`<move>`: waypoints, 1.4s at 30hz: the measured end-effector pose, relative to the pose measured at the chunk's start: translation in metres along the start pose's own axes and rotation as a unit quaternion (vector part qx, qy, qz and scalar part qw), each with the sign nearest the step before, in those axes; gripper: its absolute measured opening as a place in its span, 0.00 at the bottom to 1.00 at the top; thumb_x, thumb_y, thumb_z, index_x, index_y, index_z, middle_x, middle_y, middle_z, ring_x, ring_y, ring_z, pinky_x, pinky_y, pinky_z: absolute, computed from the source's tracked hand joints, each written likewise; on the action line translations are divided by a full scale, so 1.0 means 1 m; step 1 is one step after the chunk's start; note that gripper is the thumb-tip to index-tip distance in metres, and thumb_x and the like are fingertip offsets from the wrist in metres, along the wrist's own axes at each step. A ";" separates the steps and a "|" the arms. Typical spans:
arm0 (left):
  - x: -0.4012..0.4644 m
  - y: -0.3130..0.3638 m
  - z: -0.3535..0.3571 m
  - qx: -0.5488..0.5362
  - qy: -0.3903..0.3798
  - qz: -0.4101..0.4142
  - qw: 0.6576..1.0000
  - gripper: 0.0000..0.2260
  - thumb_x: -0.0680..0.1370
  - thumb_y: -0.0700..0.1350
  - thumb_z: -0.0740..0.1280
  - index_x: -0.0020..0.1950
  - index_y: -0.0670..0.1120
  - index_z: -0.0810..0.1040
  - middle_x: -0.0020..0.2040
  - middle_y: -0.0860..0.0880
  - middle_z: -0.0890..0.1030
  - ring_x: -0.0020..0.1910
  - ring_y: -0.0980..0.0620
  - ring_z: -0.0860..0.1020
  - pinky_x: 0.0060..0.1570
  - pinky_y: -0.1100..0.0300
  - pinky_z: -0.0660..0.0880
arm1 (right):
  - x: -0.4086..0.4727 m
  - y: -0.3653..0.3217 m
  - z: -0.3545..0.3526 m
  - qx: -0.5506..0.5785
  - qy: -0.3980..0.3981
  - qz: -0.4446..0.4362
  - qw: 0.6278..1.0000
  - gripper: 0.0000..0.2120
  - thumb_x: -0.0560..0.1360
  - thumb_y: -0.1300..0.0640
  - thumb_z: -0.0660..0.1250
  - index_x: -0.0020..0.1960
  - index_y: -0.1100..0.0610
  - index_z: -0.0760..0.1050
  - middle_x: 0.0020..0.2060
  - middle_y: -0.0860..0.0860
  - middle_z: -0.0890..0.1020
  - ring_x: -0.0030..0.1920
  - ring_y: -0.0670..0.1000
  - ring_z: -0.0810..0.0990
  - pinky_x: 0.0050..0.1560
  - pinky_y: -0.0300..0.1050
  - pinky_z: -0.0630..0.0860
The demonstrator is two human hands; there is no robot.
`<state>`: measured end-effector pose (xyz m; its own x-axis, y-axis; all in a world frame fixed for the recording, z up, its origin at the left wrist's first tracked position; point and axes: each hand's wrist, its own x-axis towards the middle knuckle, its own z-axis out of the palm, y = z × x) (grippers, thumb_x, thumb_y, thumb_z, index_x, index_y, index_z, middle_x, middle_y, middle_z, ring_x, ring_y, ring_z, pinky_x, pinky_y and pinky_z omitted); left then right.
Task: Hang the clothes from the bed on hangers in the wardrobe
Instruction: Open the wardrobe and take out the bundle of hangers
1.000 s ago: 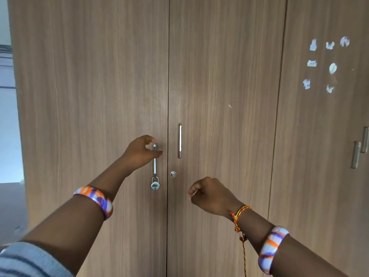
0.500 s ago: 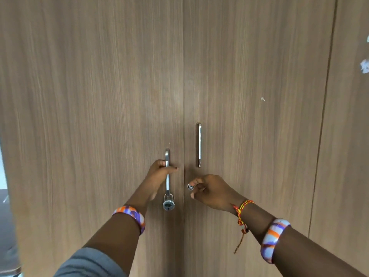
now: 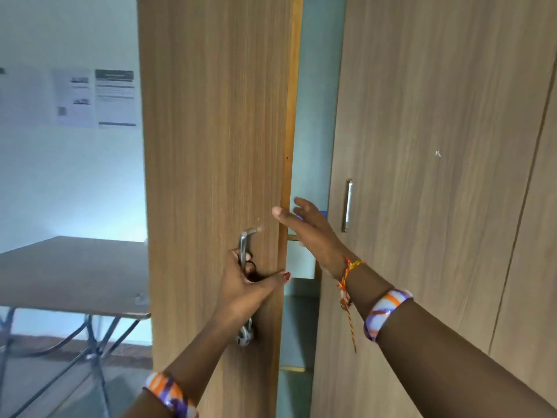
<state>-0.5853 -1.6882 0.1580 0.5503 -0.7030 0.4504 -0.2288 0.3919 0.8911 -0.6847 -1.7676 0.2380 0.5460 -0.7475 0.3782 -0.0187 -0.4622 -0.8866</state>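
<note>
The wooden wardrobe fills the view. Its left door stands swung out toward me, and a narrow gap shows a pale interior with shelves. My left hand grips the metal handle of that left door; a padlock hangs at the handle's lower end. My right hand is open with fingers spread, reaching into the gap at the edge of the doors, holding nothing. The right door with its own metal handle looks shut. No clothes, hangers or bed are in view.
A wooden table on metal legs stands to the left of the open door. Printed papers are stuck on the pale wall behind it. Another wardrobe door panel sits at the far right.
The left door has swung open toward me under my left hand. My right hand left the keyhole, opened, and rose to the gap. The view turned left, showing the table and wall.
</note>
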 end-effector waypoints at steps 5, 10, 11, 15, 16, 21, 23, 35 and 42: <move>-0.039 0.029 -0.064 0.043 0.032 0.068 0.996 0.34 0.60 0.33 0.80 0.57 0.44 0.63 0.51 0.47 0.75 0.44 0.60 0.78 0.38 0.74 0.73 | -0.024 -0.052 0.083 0.073 -0.073 -0.085 0.991 0.21 0.72 0.51 0.71 0.64 0.54 0.72 0.57 0.47 0.79 0.57 0.46 0.78 0.58 0.39 0.75; -0.060 0.040 -0.141 0.120 0.047 0.065 0.990 0.33 0.59 0.41 0.76 0.53 0.50 0.57 0.34 0.51 0.68 0.25 0.62 0.69 0.24 0.68 0.66 | -0.053 -0.087 0.170 0.092 -0.027 -0.109 0.989 0.15 0.71 0.70 0.64 0.56 0.58 0.74 0.47 0.59 0.81 0.45 0.56 0.79 0.42 0.39 0.74; -0.063 0.041 -0.158 0.133 0.046 0.057 0.988 0.32 0.60 0.42 0.75 0.53 0.51 0.56 0.32 0.51 0.66 0.24 0.61 0.67 0.24 0.66 0.66 | -0.057 -0.092 0.189 0.098 -0.017 -0.107 0.989 0.17 0.70 0.71 0.63 0.57 0.59 0.73 0.45 0.60 0.80 0.41 0.55 0.78 0.38 0.39 0.74; -0.071 0.048 -0.229 0.168 0.023 0.044 0.985 0.38 0.57 0.52 0.73 0.61 0.56 0.56 0.37 0.44 0.71 0.34 0.54 0.71 0.33 0.51 0.74 | -0.066 -0.117 0.268 0.088 0.041 -0.095 0.991 0.30 0.69 0.67 0.59 0.71 0.58 0.64 0.43 0.50 0.74 0.34 0.48 0.73 0.33 0.36 0.71; -0.073 0.051 -0.247 0.159 0.019 0.035 0.986 0.40 0.57 0.52 0.73 0.63 0.56 0.57 0.41 0.41 0.73 0.38 0.50 0.73 0.37 0.48 0.76 | -0.068 -0.124 0.287 0.081 0.055 -0.087 0.991 0.31 0.70 0.68 0.59 0.73 0.56 0.62 0.45 0.51 0.72 0.37 0.50 0.73 0.36 0.38 0.72; -0.073 0.064 -0.331 0.177 0.043 0.045 0.982 0.37 0.60 0.46 0.73 0.67 0.43 0.66 0.53 0.47 0.77 0.51 0.56 0.77 0.46 0.66 0.75 | -0.072 -0.156 0.380 0.042 0.094 -0.052 0.993 0.37 0.73 0.66 0.59 0.77 0.50 0.48 0.71 0.54 0.66 0.64 0.61 0.71 0.61 0.59 0.73; -0.069 0.067 -0.363 0.206 0.061 0.044 0.976 0.29 0.64 0.44 0.74 0.62 0.39 0.71 0.50 0.49 0.77 0.50 0.55 0.77 0.42 0.75 0.71 | -0.072 -0.168 0.413 0.028 0.096 -0.041 0.994 0.37 0.74 0.66 0.59 0.77 0.51 0.45 0.75 0.54 0.58 0.71 0.60 0.63 0.65 0.61 0.67; -0.040 0.070 -0.473 0.245 0.053 -0.062 0.966 0.15 0.80 0.33 0.55 0.67 0.31 0.66 0.65 0.32 0.70 0.65 0.33 0.69 0.51 0.56 0.67 | -0.054 -0.199 0.522 0.005 0.126 0.016 0.992 0.39 0.77 0.66 0.59 0.77 0.51 0.37 0.77 0.53 0.44 0.76 0.57 0.45 0.70 0.65 0.53; -0.058 0.063 -0.445 0.345 0.147 0.123 0.919 0.35 0.64 0.38 0.72 0.69 0.37 0.63 0.66 0.40 0.68 0.63 0.43 0.70 0.59 0.62 0.71 | -0.063 -0.174 0.487 -0.015 0.002 -0.039 0.999 0.49 0.71 0.54 0.70 0.76 0.47 0.36 0.77 0.50 0.43 0.76 0.52 0.45 0.73 0.56 0.52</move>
<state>-0.2742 -1.3591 0.1639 0.5839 -0.4122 0.6994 -0.7739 -0.0226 0.6329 -0.3080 -1.4079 0.2394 0.5428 -0.7109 0.4472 -0.0016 -0.5333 -0.8459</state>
